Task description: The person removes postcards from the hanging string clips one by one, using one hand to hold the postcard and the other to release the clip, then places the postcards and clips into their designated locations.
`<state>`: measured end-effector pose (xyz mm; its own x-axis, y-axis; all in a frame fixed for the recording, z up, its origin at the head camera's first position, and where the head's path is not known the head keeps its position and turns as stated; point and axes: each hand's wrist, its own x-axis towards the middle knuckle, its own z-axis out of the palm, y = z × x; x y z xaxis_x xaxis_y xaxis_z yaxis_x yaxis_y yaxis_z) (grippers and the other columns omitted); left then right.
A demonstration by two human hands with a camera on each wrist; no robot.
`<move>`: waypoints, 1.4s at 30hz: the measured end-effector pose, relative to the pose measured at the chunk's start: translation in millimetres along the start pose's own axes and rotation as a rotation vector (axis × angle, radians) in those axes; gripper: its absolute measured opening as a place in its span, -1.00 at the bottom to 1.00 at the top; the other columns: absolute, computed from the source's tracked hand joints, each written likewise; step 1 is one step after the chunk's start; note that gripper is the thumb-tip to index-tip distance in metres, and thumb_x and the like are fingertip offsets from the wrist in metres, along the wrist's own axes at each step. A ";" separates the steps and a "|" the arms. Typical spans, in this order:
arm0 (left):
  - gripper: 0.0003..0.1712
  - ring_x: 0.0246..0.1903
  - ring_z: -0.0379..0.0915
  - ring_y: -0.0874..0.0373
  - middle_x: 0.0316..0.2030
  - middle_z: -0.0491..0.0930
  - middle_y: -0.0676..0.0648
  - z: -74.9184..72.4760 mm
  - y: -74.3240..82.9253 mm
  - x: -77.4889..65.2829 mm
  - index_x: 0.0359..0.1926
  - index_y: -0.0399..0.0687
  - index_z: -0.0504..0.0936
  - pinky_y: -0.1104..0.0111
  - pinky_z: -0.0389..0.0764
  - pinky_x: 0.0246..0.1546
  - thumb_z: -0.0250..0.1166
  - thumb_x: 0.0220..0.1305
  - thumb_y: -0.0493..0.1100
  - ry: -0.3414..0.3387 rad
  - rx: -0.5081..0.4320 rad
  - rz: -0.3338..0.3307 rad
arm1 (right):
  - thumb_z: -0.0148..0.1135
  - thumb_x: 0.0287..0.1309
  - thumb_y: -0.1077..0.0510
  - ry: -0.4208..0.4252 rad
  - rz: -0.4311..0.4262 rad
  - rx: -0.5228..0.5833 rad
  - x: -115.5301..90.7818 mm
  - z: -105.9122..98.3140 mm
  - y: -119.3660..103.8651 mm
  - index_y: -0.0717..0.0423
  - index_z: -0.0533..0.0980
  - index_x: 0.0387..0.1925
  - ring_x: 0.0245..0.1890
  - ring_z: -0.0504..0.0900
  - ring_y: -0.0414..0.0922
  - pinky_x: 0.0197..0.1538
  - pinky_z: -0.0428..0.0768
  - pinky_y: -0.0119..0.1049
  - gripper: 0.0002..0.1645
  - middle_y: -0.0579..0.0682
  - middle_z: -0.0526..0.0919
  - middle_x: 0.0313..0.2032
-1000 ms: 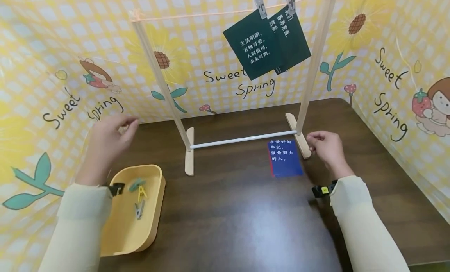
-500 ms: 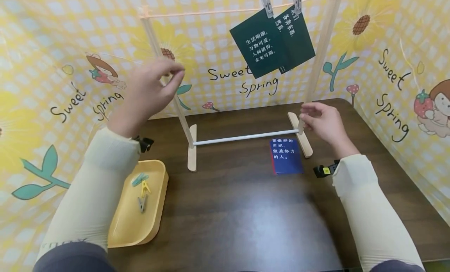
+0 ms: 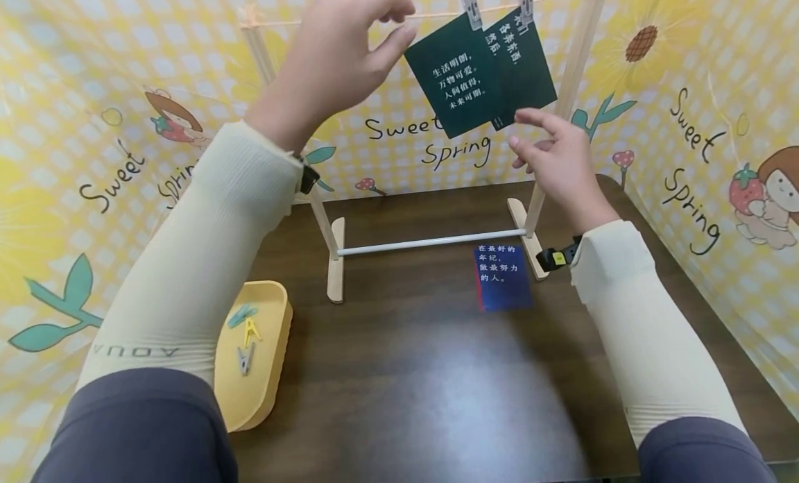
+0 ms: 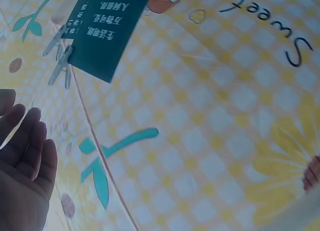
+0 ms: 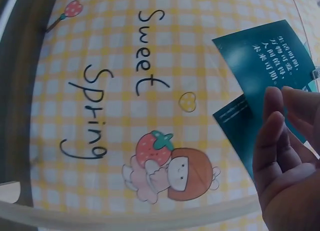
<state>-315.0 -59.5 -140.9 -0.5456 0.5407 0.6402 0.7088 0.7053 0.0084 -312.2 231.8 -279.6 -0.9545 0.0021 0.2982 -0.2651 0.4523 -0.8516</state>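
In the last second, both hands have risen from low beside the wooden frame up to the height of the hung cards. The left hand was first over the basin at the left; now it is by the cord, just left of the cards. Its fingers are softly bent, the thumb stands apart from them, and we see nothing held. The right hand has come from near the right foot of the frame to the lower edge of the cards. Its thumb and forefinger are parted and hold nothing that we can see; whether it touches a card, we cannot tell.

The left green card and the right green card hang tilted from the cord, each by a grey clip, the left one overlapping the right. The blue card lies on the bench, near the right foot.

For the work, we judge this change means that the hung cards are within reach, but no grip is made yet.
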 end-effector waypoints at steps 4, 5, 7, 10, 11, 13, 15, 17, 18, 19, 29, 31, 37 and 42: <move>-0.53 0.09 0.37 0.18 0.06 0.54 -0.04 9.8 3.3 21.7 0.18 -0.08 0.54 0.48 0.22 0.18 0.00 0.48 0.09 -0.010 0.014 -0.090 | 0.24 0.29 0.07 0.043 -0.032 0.011 8.7 2.5 -6.8 -0.10 0.44 0.30 -0.42 0.64 -0.14 -0.45 0.46 -0.39 -0.45 -0.11 0.42 0.26; -0.52 0.08 0.36 0.20 0.06 0.53 -0.03 12.6 3.2 25.4 0.21 -0.05 0.52 0.50 0.22 0.16 0.00 0.47 0.11 -0.006 0.010 -0.112 | 0.24 0.29 0.07 0.049 -0.038 0.015 9.7 3.4 -7.3 -0.11 0.44 0.30 -0.42 0.64 -0.14 -0.46 0.45 -0.39 -0.46 -0.11 0.41 0.26; -0.48 0.09 0.32 0.22 0.08 0.50 -0.02 17.8 2.4 31.9 0.28 0.02 0.45 0.53 0.21 0.13 0.00 0.46 0.15 -0.003 -0.006 -0.156 | 0.24 0.29 0.08 0.059 -0.051 0.017 11.1 5.1 -7.7 -0.10 0.44 0.30 -0.43 0.64 -0.14 -0.49 0.44 -0.39 -0.46 -0.11 0.42 0.25; -0.40 0.12 0.27 0.23 0.14 0.43 0.01 22.5 4.1 40.2 0.40 0.13 0.30 0.55 0.22 0.09 0.01 0.43 0.19 -0.031 -0.051 -0.233 | 0.23 0.29 0.07 0.067 -0.054 0.032 14.2 5.2 -9.4 -0.12 0.45 0.29 -0.43 0.64 -0.14 -0.47 0.43 -0.39 -0.47 -0.14 0.44 0.24; -0.37 0.14 0.26 0.24 0.18 0.40 0.03 23.6 5.3 43.2 0.43 0.16 0.26 0.56 0.21 0.10 0.01 0.43 0.20 -0.044 -0.062 -0.250 | 0.23 0.29 0.07 0.071 -0.059 0.037 15.7 4.9 -10.2 -0.12 0.45 0.29 -0.43 0.64 -0.13 -0.45 0.44 -0.39 -0.47 -0.15 0.44 0.24; -0.33 0.21 0.19 0.28 0.30 0.31 0.08 23.9 8.5 49.8 0.47 0.21 0.17 0.59 0.11 0.17 0.00 0.43 0.21 -0.079 -0.086 -0.286 | 0.24 0.29 0.08 0.082 -0.069 0.049 18.7 3.8 -13.9 -0.12 0.45 0.29 -0.44 0.64 -0.12 -0.42 0.45 -0.38 -0.47 -0.16 0.45 0.23; -0.31 0.27 0.12 0.33 0.38 0.21 0.13 23.9 11.3 55.8 0.49 0.23 0.12 0.60 0.00 0.23 -0.01 0.43 0.22 -0.102 -0.096 -0.298 | 0.24 0.29 0.09 0.089 -0.081 0.064 21.3 2.8 -18.8 -0.11 0.46 0.28 -0.44 0.63 -0.11 -0.38 0.47 -0.38 -0.47 -0.16 0.45 0.23; -0.32 0.28 0.10 0.33 0.39 0.19 0.15 24.9 12.7 59.4 0.49 0.25 0.13 0.60 -0.03 0.24 -0.01 0.44 0.22 -0.118 -0.114 -0.315 | 0.24 0.29 0.09 0.088 -0.089 0.069 23.2 3.2 -23.2 -0.12 0.46 0.28 -0.44 0.63 -0.08 -0.34 0.48 -0.37 -0.48 -0.17 0.45 0.23; -0.34 0.28 0.10 0.32 0.37 0.21 0.14 25.7 12.8 60.3 0.49 0.26 0.14 0.59 -0.01 0.23 -0.01 0.44 0.21 -0.124 -0.127 -0.328 | 0.24 0.29 0.09 0.083 -0.086 0.070 24.0 3.7 -25.5 -0.12 0.46 0.28 -0.44 0.62 -0.08 -0.34 0.48 -0.37 -0.48 -0.17 0.45 0.23; -0.35 0.25 0.13 0.31 0.33 0.26 0.12 27.0 12.4 60.7 0.48 0.27 0.16 0.59 0.04 0.21 -0.02 0.44 0.21 -0.127 -0.134 -0.338 | 0.24 0.29 0.09 0.076 -0.083 0.068 24.6 4.3 -27.5 -0.13 0.45 0.28 -0.43 0.62 -0.08 -0.33 0.49 -0.36 -0.47 -0.17 0.45 0.24; -0.43 0.25 0.15 0.33 0.30 0.31 0.13 27.4 6.5 65.8 0.44 0.28 0.26 0.62 0.01 0.23 0.00 0.47 0.14 -0.127 -0.306 -0.404 | 0.20 0.31 0.10 0.078 -0.093 0.066 30.1 9.7 -40.8 -0.10 0.43 0.30 -0.46 0.58 -0.13 -0.29 0.49 -0.34 -0.47 -0.15 0.44 0.25; -0.41 0.29 0.09 0.38 0.35 0.25 0.18 25.2 7.2 67.5 0.46 0.27 0.21 0.65 -0.10 0.24 -0.01 0.47 0.13 -0.119 -0.326 -0.399 | 0.20 0.31 0.11 0.076 -0.091 0.087 32.0 11.2 -42.0 -0.08 0.43 0.30 -0.47 0.57 -0.12 -0.30 0.48 -0.33 -0.47 -0.13 0.45 0.24; -0.46 0.26 0.14 0.36 0.30 0.32 0.14 23.2 11.2 70.8 0.42 0.28 0.29 0.64 -0.05 0.24 0.01 0.46 0.12 -0.133 -0.363 -0.418 | 0.23 0.29 0.14 0.078 -0.081 0.125 37.6 16.0 -44.7 -0.07 0.44 0.29 -0.51 0.56 -0.12 -0.32 0.47 -0.31 -0.47 -0.09 0.46 0.21; -0.51 -0.05 0.23 0.32 -0.02 0.40 0.11 31.4 8.1 70.7 0.32 0.28 0.40 0.53 0.23 0.07 0.06 0.43 0.14 -0.140 -0.351 -0.433 | 0.24 0.28 0.13 0.079 -0.063 0.130 40.1 18.1 -45.1 -0.07 0.46 0.27 -0.55 0.54 -0.12 -0.34 0.50 -0.30 -0.48 -0.08 0.48 0.19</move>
<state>-361.9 -1.1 -119.7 -0.8564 0.3087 0.4138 0.5003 0.6944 0.5173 -340.9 195.4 -237.0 -0.9232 0.0497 0.3810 -0.3440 0.3349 -0.8772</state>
